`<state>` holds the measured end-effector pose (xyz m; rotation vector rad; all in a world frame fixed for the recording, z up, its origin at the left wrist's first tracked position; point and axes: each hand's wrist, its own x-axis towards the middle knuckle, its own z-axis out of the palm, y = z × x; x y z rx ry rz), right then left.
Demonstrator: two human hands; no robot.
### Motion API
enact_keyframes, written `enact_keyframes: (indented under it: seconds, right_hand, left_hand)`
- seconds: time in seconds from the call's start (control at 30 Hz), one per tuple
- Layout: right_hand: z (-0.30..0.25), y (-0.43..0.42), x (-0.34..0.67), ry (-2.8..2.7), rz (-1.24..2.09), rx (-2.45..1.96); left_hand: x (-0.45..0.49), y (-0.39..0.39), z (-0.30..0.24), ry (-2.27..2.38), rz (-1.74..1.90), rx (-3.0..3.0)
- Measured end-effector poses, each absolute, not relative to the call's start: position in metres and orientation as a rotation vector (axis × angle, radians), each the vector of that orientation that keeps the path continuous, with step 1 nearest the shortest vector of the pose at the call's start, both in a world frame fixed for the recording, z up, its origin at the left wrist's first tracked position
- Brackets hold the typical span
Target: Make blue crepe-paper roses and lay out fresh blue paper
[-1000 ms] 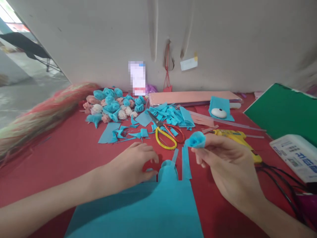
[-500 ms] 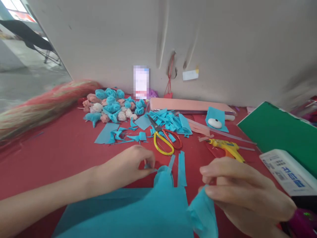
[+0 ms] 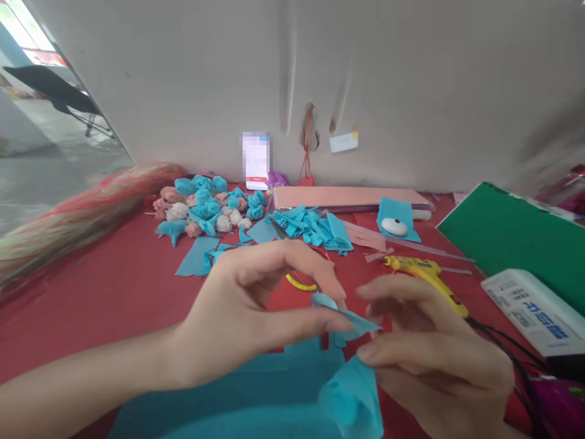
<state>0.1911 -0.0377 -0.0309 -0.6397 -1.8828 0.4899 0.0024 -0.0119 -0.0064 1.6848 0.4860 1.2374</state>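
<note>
My left hand (image 3: 249,308) pinches a small blue paper strip (image 3: 345,312) between thumb and forefinger, lifted above the red table (image 3: 114,286). My right hand (image 3: 434,360) is closed on a rolled blue paper flower (image 3: 353,399) that hangs below its fingers, and its fingertips touch the strip's other end. A large blue paper sheet (image 3: 237,402) lies under both hands at the near edge. Yellow and red scissors (image 3: 301,281) lie partly hidden behind my left hand.
A heap of blue, pink and white paper flowers (image 3: 205,204) and blue scraps (image 3: 311,225) lies at the back. A yellow glue gun (image 3: 423,271) with a black cord, a green board (image 3: 516,241), a white box (image 3: 532,308) and pink paper sheets (image 3: 347,196) are at the right.
My left hand rose from the table with a blue strip and moved right to meet my right hand. The right hand came closer and lower with the rolled flower.
</note>
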Motion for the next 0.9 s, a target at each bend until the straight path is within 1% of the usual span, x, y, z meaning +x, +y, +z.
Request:
enact_keyframes:
  seconds: [0.2, 0.43, 0.5, 0.6, 0.73, 0.9]
  right_hand:
    - [-0.017, -0.037, 0.183, -1.802, 0.528, -0.602]
    - [-0.017, -0.039, 0.181, -1.667, 0.602, -0.612]
    - [-0.019, -0.041, 0.182, -1.604, 0.640, -0.636]
    - [-0.021, -0.043, 0.181, -1.533, 0.689, -0.670]
    - [-0.023, -0.042, 0.177, -1.422, 0.876, -0.746]
    - [-0.027, -0.035, 0.174, -1.150, 1.249, -0.751]
  left_hand:
    - [0.010, -0.010, -0.007, 0.439, 1.249, 1.683]
    - [0.004, -0.013, -0.014, 0.350, 1.045, 1.561]
    - [0.003, -0.014, -0.015, 0.351, 1.008, 1.608]
    - [0.007, -0.015, -0.017, 0.393, 1.056, 1.755]
    - [0.012, -0.016, -0.020, 0.471, 1.139, 1.821]
    - [0.014, -0.012, -0.021, 0.518, 1.121, 1.811]
